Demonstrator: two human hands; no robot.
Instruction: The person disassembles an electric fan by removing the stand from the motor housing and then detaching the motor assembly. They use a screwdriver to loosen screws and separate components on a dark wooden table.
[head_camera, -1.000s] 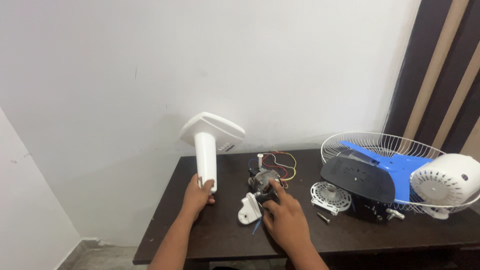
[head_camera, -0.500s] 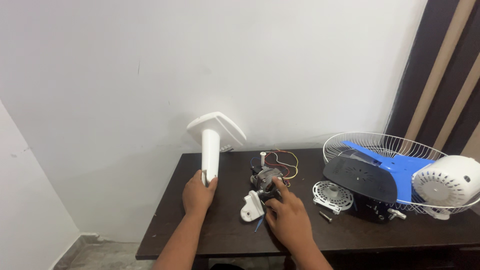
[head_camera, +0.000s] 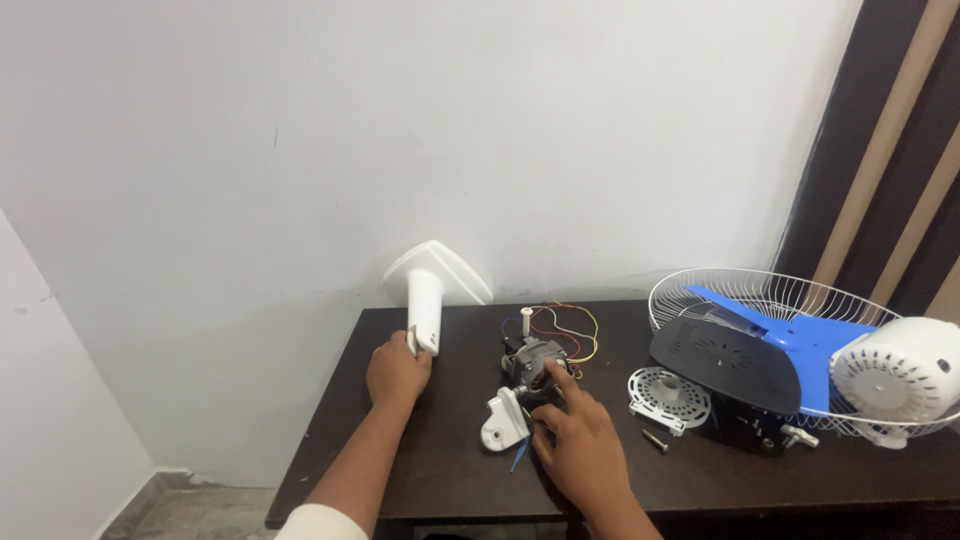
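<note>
At centre frame, my left hand (head_camera: 396, 368) clenched the stem of the white plastic fan stand (head_camera: 432, 291), tilted toward the wall, while my right hand (head_camera: 577, 440) rested unclenched on the grey metal fan motor (head_camera: 532, 363); steadying both on the dark wooden tabletop (head_camera: 440, 470) seemed wisest.

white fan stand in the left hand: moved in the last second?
Yes. The white fan stand, held by the left hand, has tipped back toward the wall and sits lower against the dark table's back edge.
</note>
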